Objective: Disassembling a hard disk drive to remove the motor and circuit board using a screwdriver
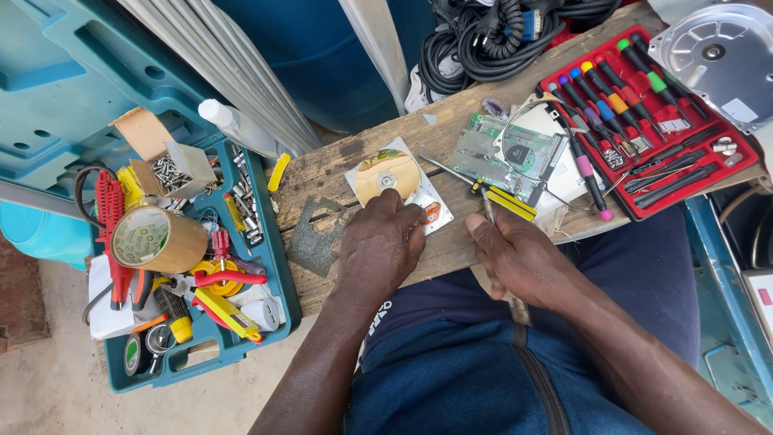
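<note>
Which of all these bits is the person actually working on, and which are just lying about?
In use:
left hand on opened hard drive
right hand gripping a thin tool

Lying about:
green circuit board
red screwdriver set
tape roll
teal toolbox
black cables

A toolbox (274, 266) sits lower left of the frame, beside the wooden plank (451, 121); the screwdriver tray (729, 165) lies on the plank's upper-right end.

Two hands (378, 246), one tape roll (157, 238), perhaps ten precision screwdrivers (616, 101)
</note>
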